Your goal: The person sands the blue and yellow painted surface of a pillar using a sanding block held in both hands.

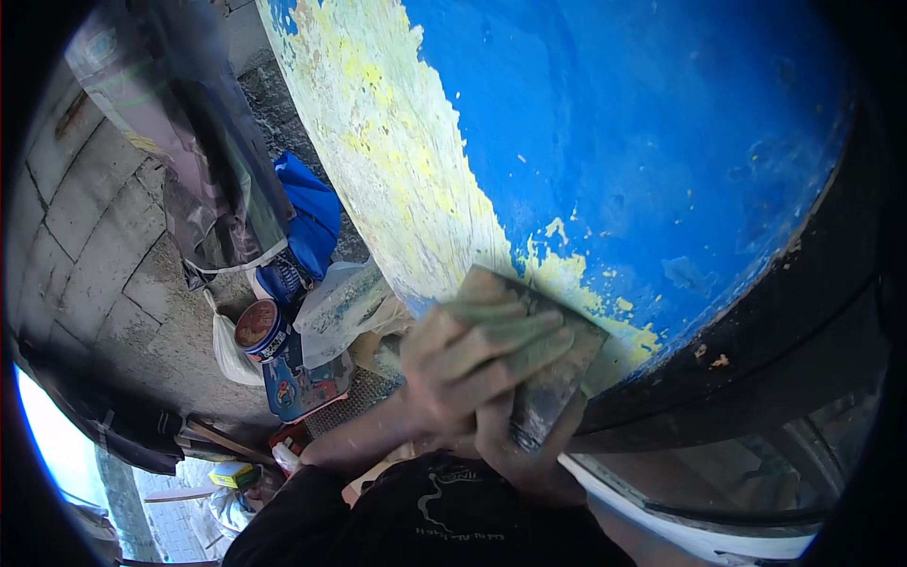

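A large curved panel [623, 142] has blue paint, with a broad bare, whitish and yellow-flecked band [397, 163] along its left side and lower edge. Against the lower part of this band lies a dark, worn rectangular hand block or scraper [549, 397]; its exact kind cannot be told. My left hand [489, 347] lies over it with the fingers spread across its upper face. My right hand [499, 425] grips its lower part, with some of the fingers hidden behind it. The block hides the surface beneath it.
Left of the panel, a round cookie tin [258, 326] with reddish-brown contents stands by a white plastic bag [234, 354], a blue cloth-like item [308, 205] and clear plastic sheeting [347, 305]. A large printed sack [205, 156] lies on the paving [106, 205]. A black curved edge [751, 354] borders the panel.
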A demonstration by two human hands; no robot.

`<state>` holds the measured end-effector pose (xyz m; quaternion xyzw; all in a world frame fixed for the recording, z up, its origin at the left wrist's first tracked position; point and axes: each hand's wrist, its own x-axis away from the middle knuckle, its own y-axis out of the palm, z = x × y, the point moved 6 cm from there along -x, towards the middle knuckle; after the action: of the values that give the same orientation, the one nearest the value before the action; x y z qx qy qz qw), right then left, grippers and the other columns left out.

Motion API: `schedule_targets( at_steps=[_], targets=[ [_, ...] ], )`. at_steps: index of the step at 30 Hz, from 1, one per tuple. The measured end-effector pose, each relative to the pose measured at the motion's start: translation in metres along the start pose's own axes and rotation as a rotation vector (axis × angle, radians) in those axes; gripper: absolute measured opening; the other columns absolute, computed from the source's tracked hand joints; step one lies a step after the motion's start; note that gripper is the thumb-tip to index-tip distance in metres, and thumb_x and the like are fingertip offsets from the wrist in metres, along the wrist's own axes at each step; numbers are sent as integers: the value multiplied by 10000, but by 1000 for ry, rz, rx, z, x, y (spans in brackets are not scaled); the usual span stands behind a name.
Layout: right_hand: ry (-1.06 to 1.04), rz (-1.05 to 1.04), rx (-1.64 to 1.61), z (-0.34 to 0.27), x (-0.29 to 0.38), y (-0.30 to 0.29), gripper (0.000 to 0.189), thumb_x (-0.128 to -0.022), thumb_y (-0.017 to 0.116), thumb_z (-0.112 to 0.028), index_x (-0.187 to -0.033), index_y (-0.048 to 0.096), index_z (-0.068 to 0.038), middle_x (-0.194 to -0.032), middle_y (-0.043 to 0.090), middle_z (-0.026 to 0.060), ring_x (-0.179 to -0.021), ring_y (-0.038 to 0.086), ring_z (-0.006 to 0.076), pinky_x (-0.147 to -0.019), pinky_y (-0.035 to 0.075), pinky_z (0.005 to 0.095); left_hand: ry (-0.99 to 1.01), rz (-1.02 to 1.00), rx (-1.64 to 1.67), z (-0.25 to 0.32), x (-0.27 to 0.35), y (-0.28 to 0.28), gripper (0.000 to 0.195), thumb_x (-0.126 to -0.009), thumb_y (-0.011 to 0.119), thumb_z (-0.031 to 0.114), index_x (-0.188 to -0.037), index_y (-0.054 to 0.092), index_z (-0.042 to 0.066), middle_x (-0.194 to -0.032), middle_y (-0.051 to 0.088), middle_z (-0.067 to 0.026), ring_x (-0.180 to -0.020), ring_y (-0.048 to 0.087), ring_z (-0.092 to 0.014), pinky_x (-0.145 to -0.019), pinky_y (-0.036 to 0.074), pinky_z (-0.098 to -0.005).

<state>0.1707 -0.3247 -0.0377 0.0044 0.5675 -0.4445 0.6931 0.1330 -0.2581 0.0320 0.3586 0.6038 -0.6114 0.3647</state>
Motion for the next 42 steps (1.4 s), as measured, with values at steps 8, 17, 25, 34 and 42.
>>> schedule_targets(
  at_steps=[8, 17, 25, 34, 42],
  targets=[
    [49, 61, -271, 6, 0, 3, 199, -876, 580, 5, -1050, 544, 95, -1032, 629, 165, -874, 677, 244, -603, 555, 340, -60, 82, -52, 8, 26, 22, 298, -705, 652, 196, -980, 733, 114, -1039, 686, -10, -915, 636, -188, -796, 538, -301],
    [446, 78, -1251, 32, -6, 18, 389, -870, 628, -120, -1167, 507, 99, -1008, 642, 192, -868, 672, 276, -726, 539, 328, -12, 75, -63, 4, 8, 7, 317, -741, 638, 193, -1031, 734, 109, -1101, 683, 1, -959, 632, -163, -747, 525, -252],
    [310, 178, -937, 28, -15, 6, 363, -869, 656, -110, -1125, 508, 101, -1055, 616, 211, -906, 655, 293, -767, 529, 324, -10, 213, -30, 2, -6, -2, 320, -712, 640, 192, -999, 739, 94, -1062, 696, -3, -918, 646, -164, -714, 510, -242],
    [672, 213, -1702, 27, -24, 29, 203, -831, 655, -42, -984, 590, 75, -815, 635, 137, -696, 638, 222, -628, 507, 323, -23, 227, -97, -9, 5, -3, 346, -677, 670, 133, -1014, 731, 83, -1059, 695, -28, -882, 652, -191, -710, 520, -259],
    [627, 234, -1651, 23, -51, 27, 128, -858, 618, -50, -928, 592, 53, -782, 613, 160, -660, 622, 272, -592, 476, 344, -73, 212, -104, -22, -1, -14, 341, -675, 690, 124, -1013, 732, 111, -1040, 694, -11, -873, 653, -169, -654, 486, -256]
  ],
)
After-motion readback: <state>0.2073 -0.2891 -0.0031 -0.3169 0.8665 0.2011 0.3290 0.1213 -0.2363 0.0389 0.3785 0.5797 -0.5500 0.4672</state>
